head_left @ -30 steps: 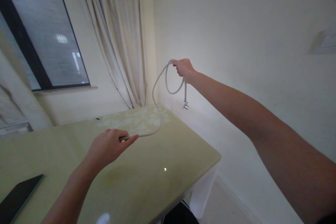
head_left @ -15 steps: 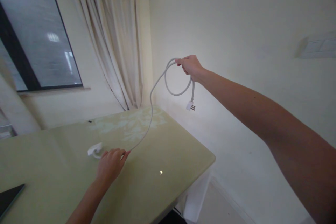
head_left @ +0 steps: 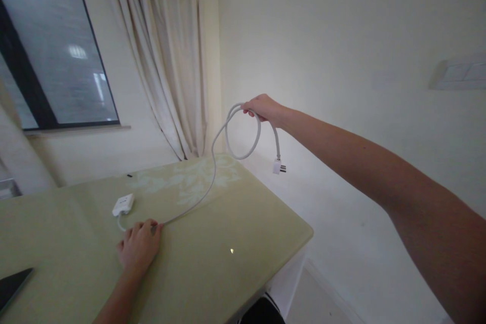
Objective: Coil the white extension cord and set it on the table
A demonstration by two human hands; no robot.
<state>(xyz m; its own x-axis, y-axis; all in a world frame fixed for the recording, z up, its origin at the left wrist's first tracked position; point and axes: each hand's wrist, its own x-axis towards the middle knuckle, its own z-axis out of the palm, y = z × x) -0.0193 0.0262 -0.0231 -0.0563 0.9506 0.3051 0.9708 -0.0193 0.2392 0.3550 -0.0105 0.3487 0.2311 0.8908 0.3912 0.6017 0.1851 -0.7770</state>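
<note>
A white power cord (head_left: 213,167) runs between my two hands. My right hand (head_left: 264,107), raised above the far right of the table, pinches it where it makes a loop. Below that hand dangles the plug (head_left: 279,166), its metal prongs pointing right. Low at the tabletop, my left hand (head_left: 139,244) has its fingers closed on the cord near its other end. Just beyond the left hand, a white power strip block (head_left: 123,205) rests on the table with its socket face partly visible.
The pale green table (head_left: 212,273) ends at a rounded corner on the right, beside the wall. A dark flat object (head_left: 13,288) lies at the left edge, and a small black piece (head_left: 129,175) near the back. Curtains (head_left: 170,61) hang behind; a switch panel (head_left: 461,72) is on the wall.
My left hand has moved left and down with the cord, and the power strip has shifted left and turned flat. My right hand has dropped, with the loop and plug lower.
</note>
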